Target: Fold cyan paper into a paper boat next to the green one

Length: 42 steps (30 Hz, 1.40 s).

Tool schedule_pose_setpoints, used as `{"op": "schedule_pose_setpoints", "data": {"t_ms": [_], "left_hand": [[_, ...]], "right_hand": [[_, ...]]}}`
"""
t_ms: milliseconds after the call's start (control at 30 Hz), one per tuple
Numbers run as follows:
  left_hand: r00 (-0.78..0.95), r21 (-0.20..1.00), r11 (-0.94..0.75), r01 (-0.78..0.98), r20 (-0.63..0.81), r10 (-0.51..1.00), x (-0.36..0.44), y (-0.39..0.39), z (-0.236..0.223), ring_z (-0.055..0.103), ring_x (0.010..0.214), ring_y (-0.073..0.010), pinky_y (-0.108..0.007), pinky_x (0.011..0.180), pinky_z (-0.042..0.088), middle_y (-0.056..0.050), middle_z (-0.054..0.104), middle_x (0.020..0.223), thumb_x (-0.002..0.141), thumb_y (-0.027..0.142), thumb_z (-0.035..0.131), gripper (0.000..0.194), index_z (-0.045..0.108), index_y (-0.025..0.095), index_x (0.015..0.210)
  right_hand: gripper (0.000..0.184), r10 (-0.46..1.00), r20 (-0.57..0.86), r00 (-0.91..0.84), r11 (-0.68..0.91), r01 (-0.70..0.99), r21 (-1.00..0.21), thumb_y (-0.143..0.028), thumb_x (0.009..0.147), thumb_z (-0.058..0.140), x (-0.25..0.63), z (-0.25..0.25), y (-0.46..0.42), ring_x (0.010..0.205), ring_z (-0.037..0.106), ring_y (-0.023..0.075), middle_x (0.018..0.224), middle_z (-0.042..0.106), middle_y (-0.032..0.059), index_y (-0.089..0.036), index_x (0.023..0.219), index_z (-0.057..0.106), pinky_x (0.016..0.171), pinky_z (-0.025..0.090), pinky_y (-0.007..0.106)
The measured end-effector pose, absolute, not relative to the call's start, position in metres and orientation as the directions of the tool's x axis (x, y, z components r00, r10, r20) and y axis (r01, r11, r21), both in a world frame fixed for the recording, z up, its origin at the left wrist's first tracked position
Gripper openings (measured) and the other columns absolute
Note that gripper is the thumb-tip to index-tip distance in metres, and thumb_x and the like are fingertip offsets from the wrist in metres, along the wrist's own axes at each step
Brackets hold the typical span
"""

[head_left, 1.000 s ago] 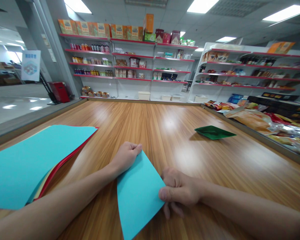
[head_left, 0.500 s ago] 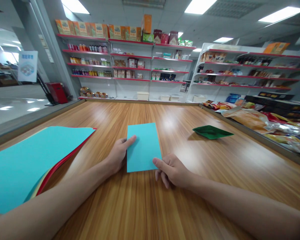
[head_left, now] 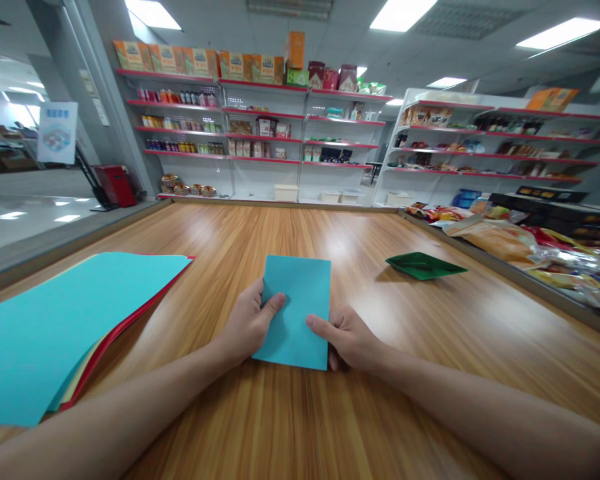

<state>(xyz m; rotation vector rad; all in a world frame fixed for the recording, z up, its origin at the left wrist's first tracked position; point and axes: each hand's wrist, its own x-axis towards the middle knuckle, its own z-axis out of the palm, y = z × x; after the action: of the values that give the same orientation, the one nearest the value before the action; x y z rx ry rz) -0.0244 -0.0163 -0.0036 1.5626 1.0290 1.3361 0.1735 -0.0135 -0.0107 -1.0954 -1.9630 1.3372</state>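
Observation:
A light-blue rectangle of paper (head_left: 300, 287), perhaps folded, is held over the middle of the wooden table (head_left: 220, 427). My left hand (head_left: 253, 320) grips its left edge, thumb on top and fingers behind. At the lower right edge, my right hand (head_left: 347, 337) pinches it with the thumb on the front; the other fingers are partly hidden behind. A folded green paper shape (head_left: 425, 265), pointed at both ends, lies off to the right. Left of my hands rests a stack of coloured sheets (head_left: 85, 307), light blue uppermost, with yellow and red edges showing beneath.
A raised rim (head_left: 290, 204) borders the table. Packaged snacks (head_left: 505, 240) lie along the right side beyond it. Store shelves (head_left: 265, 137) with bottles and boxes stand at the back. A sign on a stand (head_left: 56, 133) and a red box (head_left: 115, 185) are at the left.
The light-blue paper has shifted slightly right and nearer to me, and turned a little. My left hand has moved right and down with it; my right hand still holds the right edge.

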Motion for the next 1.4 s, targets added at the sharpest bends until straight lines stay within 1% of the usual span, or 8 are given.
{"op": "schedule_pose_setpoints", "data": {"t_ms": [200, 367, 600, 867, 1000, 1167, 1300, 1400], "left_hand": [[0.095, 0.929, -0.358, 0.095, 0.350, 0.932, -0.023, -0.018, -0.005, 0.060, 0.080, -0.0197, -0.028, 0.071, 0.046, -0.007, 0.066, 0.093, 0.086, 0.035, 0.054, 0.024, 0.058, 0.015, 0.098], [0.185, 0.947, -0.320, 0.025, 0.310, 0.932, -0.021, -0.018, -0.002, 0.060, 0.079, -0.0201, -0.030, 0.072, 0.047, -0.008, 0.065, 0.093, 0.084, 0.036, 0.056, 0.029, 0.057, 0.014, 0.102], [0.365, 0.974, -0.119, -0.191, 0.183, 0.913, -0.018, -0.019, 0.001, 0.064, 0.085, -0.0246, -0.033, 0.070, 0.050, -0.013, 0.065, 0.104, 0.077, 0.039, 0.065, 0.041, 0.054, 0.013, 0.107], [0.514, 0.976, 0.019, -0.218, 0.098, 0.852, -0.020, -0.013, -0.003, 0.065, 0.085, -0.0234, -0.033, 0.073, 0.051, -0.013, 0.065, 0.103, 0.078, 0.037, 0.066, 0.036, 0.057, 0.013, 0.103], [0.540, 0.973, 0.049, -0.227, 0.084, 0.837, -0.024, -0.011, -0.003, 0.065, 0.084, -0.0221, -0.034, 0.077, 0.050, -0.012, 0.066, 0.100, 0.079, 0.036, 0.065, 0.035, 0.057, 0.013, 0.105], [0.570, 0.975, 0.066, -0.213, 0.069, 0.818, -0.026, -0.010, -0.003, 0.065, 0.084, -0.0231, -0.032, 0.073, 0.051, -0.012, 0.067, 0.099, 0.078, 0.035, 0.067, 0.041, 0.055, 0.013, 0.110], [0.550, 0.972, 0.054, -0.230, 0.084, 0.831, -0.025, -0.009, -0.005, 0.065, 0.084, -0.0229, -0.033, 0.075, 0.050, -0.012, 0.067, 0.098, 0.079, 0.035, 0.066, 0.040, 0.056, 0.013, 0.110], [0.527, 0.973, 0.033, -0.228, 0.095, 0.845, -0.026, -0.006, -0.007, 0.065, 0.084, -0.0222, -0.033, 0.076, 0.050, -0.013, 0.066, 0.100, 0.080, 0.035, 0.065, 0.037, 0.057, 0.013, 0.108]], "right_hand": [[0.067, 0.840, 0.007, -0.542, 0.210, 0.312, -0.927, -0.062, 0.084, 0.041, 0.172, -0.012, -0.014, 0.026, 0.040, 0.0058, 0.032, 0.047, 0.0019, -0.014, 0.039, 0.049, 0.027, 0.026, 0.015], [0.065, 0.841, 0.088, -0.534, 0.249, 0.238, -0.939, -0.059, 0.086, 0.041, 0.175, -0.014, -0.014, 0.027, 0.042, 0.0063, 0.032, 0.046, 0.0015, -0.014, 0.039, 0.047, 0.025, 0.023, 0.015], [0.060, 0.835, 0.199, -0.513, 0.282, 0.088, -0.955, -0.054, 0.088, 0.043, 0.178, -0.014, -0.015, 0.028, 0.042, 0.0066, 0.035, 0.045, -0.0003, -0.015, 0.042, 0.043, 0.024, 0.026, 0.015], [0.056, 0.760, 0.286, -0.584, 0.335, -0.025, -0.942, -0.050, 0.087, 0.046, 0.180, -0.014, -0.017, 0.028, 0.041, 0.0057, 0.039, 0.045, -0.0007, -0.015, 0.044, 0.044, 0.023, 0.028, 0.014], [0.058, 0.742, 0.258, -0.618, 0.321, -0.010, -0.947, -0.051, 0.089, 0.042, 0.181, -0.011, -0.019, 0.028, 0.043, 0.0058, 0.041, 0.051, 0.0021, -0.013, 0.045, 0.049, 0.022, 0.028, 0.013], [0.059, 0.710, 0.141, -0.689, 0.234, 0.042, -0.971, -0.054, 0.087, 0.043, 0.182, -0.009, -0.025, 0.028, 0.048, 0.0078, 0.041, 0.051, 0.0024, -0.013, 0.045, 0.047, 0.021, 0.028, 0.012], [0.055, 0.790, 0.092, -0.606, 0.102, -0.018, -0.995, -0.055, 0.080, 0.053, 0.180, -0.010, -0.019, 0.028, 0.050, 0.0088, 0.046, 0.059, 0.0059, -0.010, 0.048, 0.054, 0.022, 0.032, 0.014], [0.055, 0.842, 0.076, -0.534, 0.037, -0.084, -0.996, -0.054, 0.079, 0.056, 0.178, -0.011, -0.011, 0.026, 0.048, 0.0084, 0.042, 0.057, 0.0050, -0.010, 0.045, 0.055, 0.021, 0.029, 0.014]]}}
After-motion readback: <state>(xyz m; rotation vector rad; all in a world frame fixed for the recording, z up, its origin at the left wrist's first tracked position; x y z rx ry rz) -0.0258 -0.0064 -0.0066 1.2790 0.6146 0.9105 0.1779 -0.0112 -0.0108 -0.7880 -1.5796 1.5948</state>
